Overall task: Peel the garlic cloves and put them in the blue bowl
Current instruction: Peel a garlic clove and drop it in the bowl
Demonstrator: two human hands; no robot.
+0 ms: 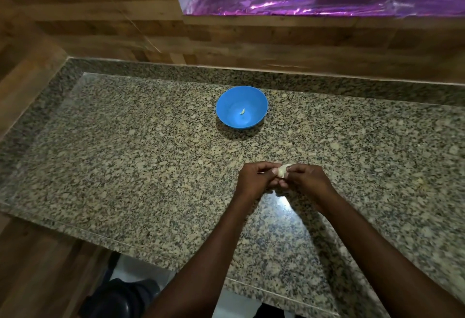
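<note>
A blue bowl [259, 102] stands on the speckled granite counter [125, 161], toward the back. One small pale garlic clove [242, 111] lies on its bottom. Nearer to me, my left hand [255, 179] and my right hand [305, 179] meet over the counter and pinch a pale garlic clove [357, 170] [283, 169] between their fingertips. Most of that clove is hidden by the fingers; whether any skin is on it I cannot tell.
A wood-patterned wall [100, 28] runs behind and to the left of the counter. A recess lined with shiny purple foil [314, 0] sits above at the back. The counter's front edge steps back at the lower left, with floor and a dark shoe [120, 297] below.
</note>
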